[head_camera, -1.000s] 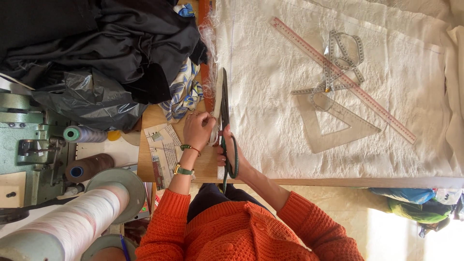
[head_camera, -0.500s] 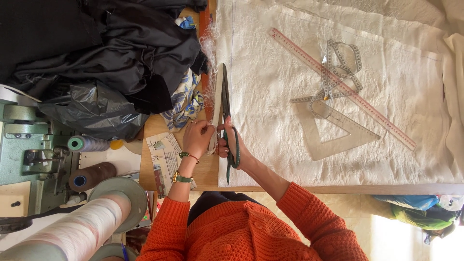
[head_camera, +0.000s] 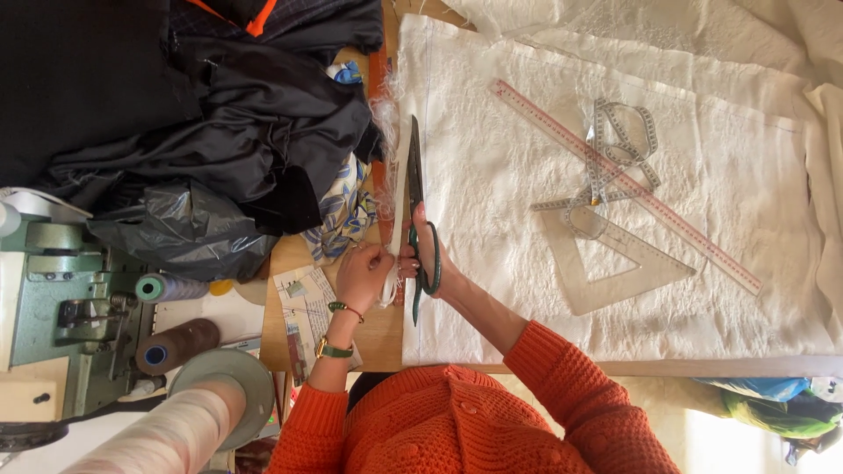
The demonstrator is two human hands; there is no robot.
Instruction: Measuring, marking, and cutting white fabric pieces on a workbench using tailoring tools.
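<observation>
A person in an orange knit sweater is partway through cutting along the edge of white textured fabric (head_camera: 544, 202) on a wooden table (head_camera: 386, 333); their right hand (head_camera: 430, 259) grips green-handled scissors (head_camera: 415, 219), while the left hand (head_camera: 364, 276) pinches the trimmed white strip (head_camera: 389, 281). Continuing likely calls for keeping that strip taut. A printed paper leaflet (head_camera: 303, 307) lies near the table's edge by the left wrist.

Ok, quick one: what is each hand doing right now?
Left hand: closed, pinching the cut strip off the white fabric.
Right hand: closed through the handles of the green-handled scissors.
</observation>
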